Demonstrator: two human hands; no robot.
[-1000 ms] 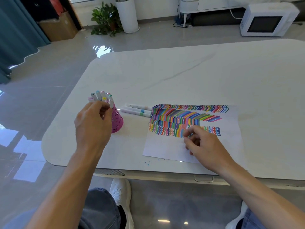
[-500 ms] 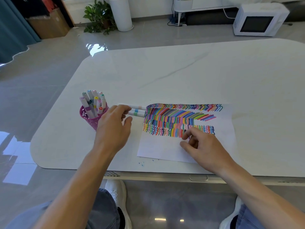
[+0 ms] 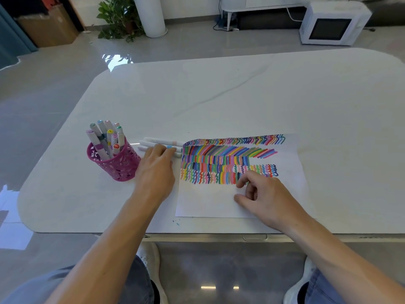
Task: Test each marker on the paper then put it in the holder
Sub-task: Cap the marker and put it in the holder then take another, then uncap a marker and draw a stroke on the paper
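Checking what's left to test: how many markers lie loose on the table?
3, parallel between pink holder and paper: far marker, blue-banded marker, near marker. The left hand may hide more.

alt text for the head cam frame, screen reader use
A person's left hand touches a few loose markers lying on a white table, between a pink mesh holder packed with upright markers and a paper covered in coloured test strokes. The right hand rests on the paper, fingers curled.
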